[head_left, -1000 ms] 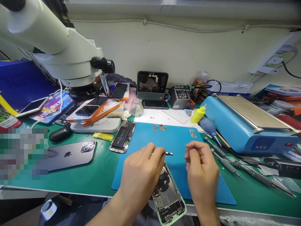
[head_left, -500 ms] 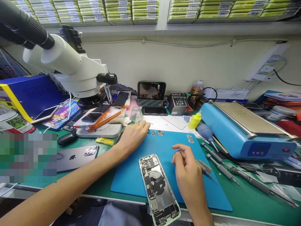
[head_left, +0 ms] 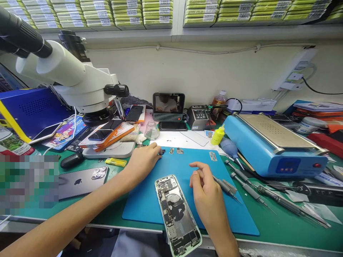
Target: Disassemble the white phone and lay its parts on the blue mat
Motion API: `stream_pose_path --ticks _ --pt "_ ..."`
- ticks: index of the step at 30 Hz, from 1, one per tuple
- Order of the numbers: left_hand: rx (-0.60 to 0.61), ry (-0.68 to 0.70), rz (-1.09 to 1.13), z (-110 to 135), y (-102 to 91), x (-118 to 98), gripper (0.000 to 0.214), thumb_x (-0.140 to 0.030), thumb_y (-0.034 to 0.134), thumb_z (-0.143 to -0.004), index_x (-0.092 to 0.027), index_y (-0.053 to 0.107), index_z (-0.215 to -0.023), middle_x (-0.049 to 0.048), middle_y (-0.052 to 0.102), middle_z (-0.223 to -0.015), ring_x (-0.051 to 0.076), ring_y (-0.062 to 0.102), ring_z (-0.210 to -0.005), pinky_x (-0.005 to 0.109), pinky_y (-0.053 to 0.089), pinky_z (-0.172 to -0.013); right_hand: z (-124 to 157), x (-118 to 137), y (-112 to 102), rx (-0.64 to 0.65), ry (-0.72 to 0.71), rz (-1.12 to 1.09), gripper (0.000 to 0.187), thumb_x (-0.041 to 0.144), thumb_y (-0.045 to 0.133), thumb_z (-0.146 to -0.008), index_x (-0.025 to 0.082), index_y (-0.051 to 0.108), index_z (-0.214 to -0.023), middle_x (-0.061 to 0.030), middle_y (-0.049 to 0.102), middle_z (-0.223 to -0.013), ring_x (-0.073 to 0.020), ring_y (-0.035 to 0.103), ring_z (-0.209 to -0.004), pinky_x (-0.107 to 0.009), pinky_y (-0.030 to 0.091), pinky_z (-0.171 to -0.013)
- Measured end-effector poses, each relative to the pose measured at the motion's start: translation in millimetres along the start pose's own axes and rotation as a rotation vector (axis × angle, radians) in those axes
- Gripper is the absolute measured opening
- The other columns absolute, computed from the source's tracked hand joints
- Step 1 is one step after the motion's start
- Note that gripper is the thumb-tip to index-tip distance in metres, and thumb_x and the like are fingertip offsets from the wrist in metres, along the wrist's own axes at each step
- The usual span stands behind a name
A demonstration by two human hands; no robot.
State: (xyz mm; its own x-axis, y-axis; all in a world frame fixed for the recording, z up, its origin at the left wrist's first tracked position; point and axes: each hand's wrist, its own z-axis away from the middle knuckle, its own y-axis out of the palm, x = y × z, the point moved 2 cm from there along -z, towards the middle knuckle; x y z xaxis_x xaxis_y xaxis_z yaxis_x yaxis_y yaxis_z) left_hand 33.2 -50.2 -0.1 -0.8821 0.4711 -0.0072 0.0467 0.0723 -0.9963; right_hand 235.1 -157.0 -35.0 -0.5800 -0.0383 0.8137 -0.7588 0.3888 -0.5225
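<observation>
Up top: shelf crammed with stacks of yellow-green packs (head_left: 157,16), barcode labels facing out
Left side: chunky white stereo microscope (head_left: 71,80), blue vented box (head_left: 34,107) behind it, yellow edge and all
Phone pile: dark phone (head_left: 100,135) sitting on orange-and-white boxes (head_left: 118,132)
Left bench: greyish-purple iPhone (head_left: 85,182) lying back up, black oval case (head_left: 71,161) nearby
Back row: smart display (head_left: 168,107), soldering station (head_left: 198,118) just beside it, drink bottle (head_left: 219,107) past that
Right side: big blue screen separator (head_left: 249,150), blue air blower (head_left: 229,147) and yellow squeeze bottle (head_left: 217,136) next to it
Middle-ish: clear jar (head_left: 152,130)
</observation>
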Motion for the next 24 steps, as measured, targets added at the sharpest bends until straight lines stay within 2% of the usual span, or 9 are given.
stream_pose_path --ticks 7,11,14,16,18,20,21,24 --pt "0.007 -0.008 0.007 -7.9 3.5 1.6 0.029 -0.037 0.073 -0.107 -0.017 0.072 -0.128 0.0088 0.075 -0.126 0.023 0.076 -0.106 0.044 0.066 -0.092 -1.6 6.3 -1.3 0.052 0.032 0.0 0.038 0.047 0.039 -0.107 0.024 0.065 -0.121 0.0012 0.064 -0.07 -0.0209 0.056 -0.054 -0.032 0.041 -0.054" --pt "-0.028 -0.002 0.003 -5.2 3.7 0.2 0.023 -0.033 0.073 -0.107 -0.016 0.072 -0.123 0.0075 0.075 -0.121 0.022 0.075 -0.102 0.042 0.066 -0.09 -1.9 5.6 -0.3 0.064 0.039 0.0 0.039 0.047 0.039 -0.107 0.024 0.065 -0.124 0.0015 0.064 -0.07 -0.0205 0.054 -0.052 -0.032 0.04 -0.052" --pt "-0.087 -0.01 0.021 5.4 -3.8 -1.1 0.014 -0.025 0.067 -0.11 -0.016 0.074 -0.118 0.0095 0.076 -0.118 0.023 0.076 -0.098 0.037 0.063 -0.083 -1.9 6.2 -0.9 0.068 0.04 -0.001 0.039 0.047 0.039 -0.107 0.023 0.064 -0.126 0.0014 0.065 -0.07 -0.0208 0.056 -0.054 -0.032 0.041 -0.054" --pt "-0.128 -0.003 0.049 17.6 -12.3 -1.6 0.02 -0.028 0.059 -0.113 -0.017 0.075 -0.117 0.0118 0.076 -0.118 0.026 0.077 -0.099 0.037 0.06 -0.08 -1.4 6.6 -1.3 0.068 0.039 -0.004 0.039 0.046 0.039 -0.108 0.023 0.063 -0.127 0.0015 0.065 -0.07 -0.0209 0.057 -0.056 -0.032 0.042 -0.055" --pt "-0.149 0.038 0.088 32.0 -21.5 -1.7 0.025 -0.035 0.055 -0.116 -0.02 0.075 -0.12 0.0102 0.077 -0.119 0.027 0.077 -0.105 0.038 0.06 -0.086 -0.4 6.2 -1.1 0.071 0.039 -0.002 0.038 0.046 0.039 -0.109 0.024 0.063 -0.127 0.0018 0.064 -0.07 -0.0207 0.057 -0.056 -0.032 0.042 -0.056" --pt "-0.116 0.156 0.159 44.6 -28.5 -1.9 0.022 -0.04 0.065 -0.112 -0.028 0.075 -0.127 0.0042 0.079 -0.125 0.024 0.075 -0.116 0.036 0.058 -0.099 0.4 5.0 -0.3 0.07 0.043 0.01 0.038 0.045 0.039 -0.109 0.024 0.064 -0.127 0.0023 0.063 -0.069 -0.0205 0.057 -0.057 -0.031 0.041 -0.056" --pt "-0.073 0.247 0.221 49.2 -30.5 -2.3 0.029 -0.042 0.074 -0.107 -0.031 0.073 -0.133 0.0022 0.078 -0.131 0.023 0.073 -0.123 0.034 0.057 -0.104 0.7 4.2 0.3 0.071 0.047 0.018 0.037 0.045 0.039 -0.109 0.025 0.064 -0.127 0.0028 0.063 -0.068 -0.0205 0.057 -0.057 -0.031 0.041 -0.057" --pt "0.094 0.493 0.394 53.3 -29.3 -3.6 0.086 -0.048 0.096 -0.084 -0.034 0.057 -0.159 0.0046 0.068 -0.157 0.027 0.057 -0.151 0.037 0.05 -0.121 0.4 2.2 1.9 0.064 0.058 0.029 0.037 0.044 0.039 -0.109 0.026 0.065 -0.127 0.0034 0.062 -0.067 -0.0211 0.06 -0.06 -0.032 0.042 -0.06"
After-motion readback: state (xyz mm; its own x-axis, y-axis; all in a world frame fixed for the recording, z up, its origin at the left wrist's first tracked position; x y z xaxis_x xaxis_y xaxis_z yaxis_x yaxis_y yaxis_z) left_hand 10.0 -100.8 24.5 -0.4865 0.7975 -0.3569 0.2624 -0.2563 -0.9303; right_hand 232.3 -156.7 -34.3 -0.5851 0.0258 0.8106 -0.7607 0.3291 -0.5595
